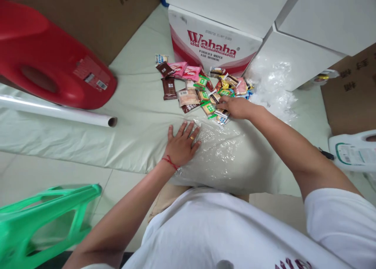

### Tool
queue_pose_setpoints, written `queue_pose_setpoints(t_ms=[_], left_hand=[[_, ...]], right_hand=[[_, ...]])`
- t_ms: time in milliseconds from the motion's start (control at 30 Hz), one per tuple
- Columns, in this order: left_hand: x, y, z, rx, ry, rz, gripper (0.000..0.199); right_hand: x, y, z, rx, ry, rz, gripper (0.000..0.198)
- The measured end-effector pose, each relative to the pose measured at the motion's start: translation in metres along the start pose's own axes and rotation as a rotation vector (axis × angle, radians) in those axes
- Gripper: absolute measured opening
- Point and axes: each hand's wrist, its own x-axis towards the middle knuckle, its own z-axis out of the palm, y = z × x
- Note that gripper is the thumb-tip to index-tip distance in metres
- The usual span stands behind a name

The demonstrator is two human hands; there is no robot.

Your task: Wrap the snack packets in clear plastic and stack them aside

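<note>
Tablecloth [135,104] filling mid-frame; left hand [181,144], spread, empty, touching clear film [221,153]; right hand [236,107], half-curled, seemingly picking wrapped snacks [188,97], hold unclear; pinch needed next.

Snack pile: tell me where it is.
In the head view, the snack pile lies upper centre, before the Wahaha box, the right hand at its lower right part.

A creased sheet [138,104] with a soft sheen covers the worktop [129,143]. By its front edge lies glossy, crinkled clear film [220,149]; shiny transparent plastic [274,87] bunches towards the back edge. The snack packets [202,94] wear slick wrappers. Towards the left end, the red jug [72,61] is smooth plastic. Along the back edge, the printed box [211,46] is smooth cardboard.
</note>
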Motion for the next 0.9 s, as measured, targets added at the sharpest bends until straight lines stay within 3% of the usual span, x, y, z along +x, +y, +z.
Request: queue_pose_setpoints(t_ms=[100,233,333,500,633,767,900], left_hand=[[0.0,0.001,-0.002,0.004,-0.014,-0.005,0.059],[0.0,0.001,-0.003,0.009,-0.025,-0.008,0.06],[0.0,0.001,-0.003,0.005,-0.021,-0.007,0.06],[0.001,0.002,-0.002,0.003,-0.015,-0.018,0.06],[0.0,0.001,-0.001,0.0,-0.011,-0.005,0.06],[0.004,-0.003,-0.002,-0.005,-0.022,0.025,0.058],[0.022,-0.013,-0.001,-0.022,-0.052,0.112,0.056]], right_hand=[[0.006,0.007,0.008,-0.022,-0.018,0.018,0.055],[-0.015,0.026,0.011,0.048,0.084,0.052,0.053],[-0.026,0.022,0.008,0.08,0.156,0.059,0.059],[-0.01,-0.014,0.008,0.048,-0.03,-0.036,0.055],[-0.005,-0.019,0.011,-0.006,-0.102,-0.028,0.052],[-0.029,0.001,0.019,0.048,-0.124,0.084,0.043],[-0.078,0.022,0.019,0.148,0.003,0.258,0.038]])
